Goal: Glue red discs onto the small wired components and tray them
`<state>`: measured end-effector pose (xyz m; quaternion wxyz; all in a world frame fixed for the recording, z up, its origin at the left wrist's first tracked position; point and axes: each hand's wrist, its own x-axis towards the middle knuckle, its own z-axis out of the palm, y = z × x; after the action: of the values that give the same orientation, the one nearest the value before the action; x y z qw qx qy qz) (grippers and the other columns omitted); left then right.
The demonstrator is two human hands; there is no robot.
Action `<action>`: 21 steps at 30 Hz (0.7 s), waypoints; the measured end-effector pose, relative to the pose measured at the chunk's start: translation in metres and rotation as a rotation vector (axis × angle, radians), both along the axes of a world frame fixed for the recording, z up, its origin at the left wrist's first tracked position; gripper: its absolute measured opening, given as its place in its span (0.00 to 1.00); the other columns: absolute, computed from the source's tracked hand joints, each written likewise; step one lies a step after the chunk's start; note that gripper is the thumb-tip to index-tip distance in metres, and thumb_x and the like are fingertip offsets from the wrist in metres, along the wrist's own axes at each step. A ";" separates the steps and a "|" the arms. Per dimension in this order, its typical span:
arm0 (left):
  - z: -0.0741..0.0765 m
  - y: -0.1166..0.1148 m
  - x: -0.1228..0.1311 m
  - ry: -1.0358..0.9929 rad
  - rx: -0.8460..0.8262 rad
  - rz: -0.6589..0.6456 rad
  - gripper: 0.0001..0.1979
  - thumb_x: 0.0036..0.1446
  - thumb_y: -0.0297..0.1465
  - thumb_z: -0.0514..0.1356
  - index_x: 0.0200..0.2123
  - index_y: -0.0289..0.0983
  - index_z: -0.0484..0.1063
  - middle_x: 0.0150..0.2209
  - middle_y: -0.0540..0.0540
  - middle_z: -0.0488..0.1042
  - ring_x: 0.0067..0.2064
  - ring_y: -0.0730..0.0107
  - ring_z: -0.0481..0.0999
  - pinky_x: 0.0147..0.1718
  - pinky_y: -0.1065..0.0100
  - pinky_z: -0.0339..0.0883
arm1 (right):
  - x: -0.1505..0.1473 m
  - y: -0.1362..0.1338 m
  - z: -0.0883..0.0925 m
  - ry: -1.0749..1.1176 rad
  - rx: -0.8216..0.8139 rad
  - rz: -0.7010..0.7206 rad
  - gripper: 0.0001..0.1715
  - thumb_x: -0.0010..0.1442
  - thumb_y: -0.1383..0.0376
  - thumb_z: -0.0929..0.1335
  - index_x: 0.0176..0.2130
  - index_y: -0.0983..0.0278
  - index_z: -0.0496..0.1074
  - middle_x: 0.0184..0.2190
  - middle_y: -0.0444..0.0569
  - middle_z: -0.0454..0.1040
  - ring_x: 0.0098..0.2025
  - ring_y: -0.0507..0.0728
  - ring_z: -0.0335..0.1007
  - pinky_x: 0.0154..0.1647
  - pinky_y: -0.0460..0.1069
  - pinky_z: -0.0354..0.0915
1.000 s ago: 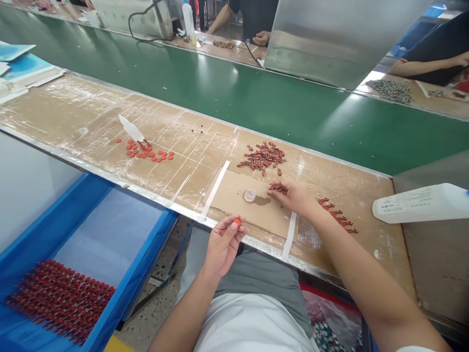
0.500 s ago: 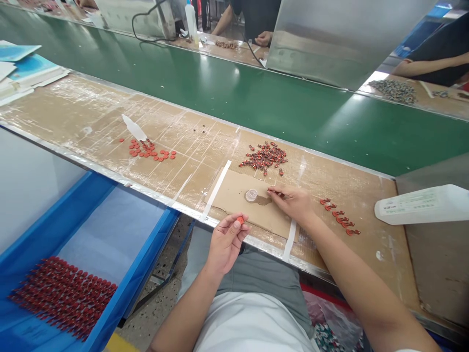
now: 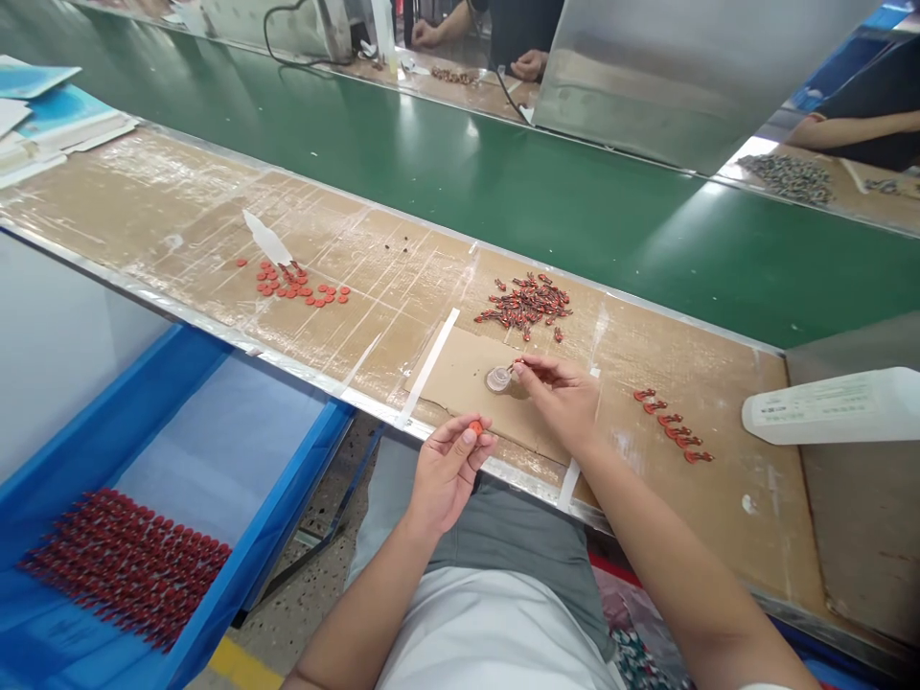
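My left hand [image 3: 452,470] is closed in a pinch on a red disc [image 3: 475,427], just in front of the table edge. Between the fingertips of my right hand [image 3: 557,393] is a small red and dark figure-like part [image 3: 517,365], its end at the rim of a small clear cup [image 3: 498,379]. The cup stands on a cardboard sheet [image 3: 460,369] taped to the table. Behind it lies a pile of similar red and dark parts [image 3: 530,303]. To the left are loose red discs [image 3: 287,286]; to the right is a slanting row of joined red pieces [image 3: 672,425].
A white bottle [image 3: 826,404] lies at the right by a partition. Blue trays [image 3: 287,479] at lower left hold rows of red pieces [image 3: 129,565]. A green conveyor belt [image 3: 431,163] runs behind the table. Across it, a co-worker's hands [image 3: 530,65] show.
My right hand has moved left, bringing the small part from beside the cup to its rim. My left hand keeps its pinch on the disc. The view has shifted slightly.
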<state>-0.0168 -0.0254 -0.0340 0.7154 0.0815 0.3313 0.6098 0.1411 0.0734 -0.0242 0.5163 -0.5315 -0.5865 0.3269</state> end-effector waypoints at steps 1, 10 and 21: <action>0.000 0.000 0.000 -0.001 0.001 0.001 0.12 0.50 0.29 0.70 0.39 0.35 0.79 0.40 0.44 0.81 0.36 0.76 0.80 0.48 0.67 0.74 | -0.001 -0.001 -0.002 -0.073 0.048 -0.015 0.14 0.55 0.56 0.73 0.40 0.59 0.79 0.36 0.48 0.82 0.33 0.56 0.78 0.38 0.53 0.76; -0.001 -0.003 -0.002 -0.015 0.027 -0.028 0.12 0.52 0.28 0.69 0.41 0.36 0.79 0.43 0.43 0.81 0.37 0.76 0.80 0.48 0.68 0.74 | 0.001 0.000 -0.013 -0.374 0.265 -0.001 0.08 0.60 0.57 0.70 0.38 0.56 0.79 0.38 0.47 0.82 0.36 0.58 0.78 0.39 0.55 0.75; -0.002 -0.004 -0.003 -0.025 0.020 -0.009 0.12 0.52 0.27 0.68 0.41 0.36 0.79 0.42 0.45 0.81 0.36 0.76 0.80 0.47 0.70 0.74 | 0.003 0.005 -0.018 -0.448 0.270 0.089 0.09 0.62 0.59 0.68 0.40 0.56 0.79 0.39 0.48 0.81 0.39 0.58 0.77 0.43 0.55 0.74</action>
<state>-0.0196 -0.0291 -0.0360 0.7214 0.0825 0.3156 0.6108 0.1442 0.0789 -0.0423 0.4248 -0.4906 -0.7474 0.1424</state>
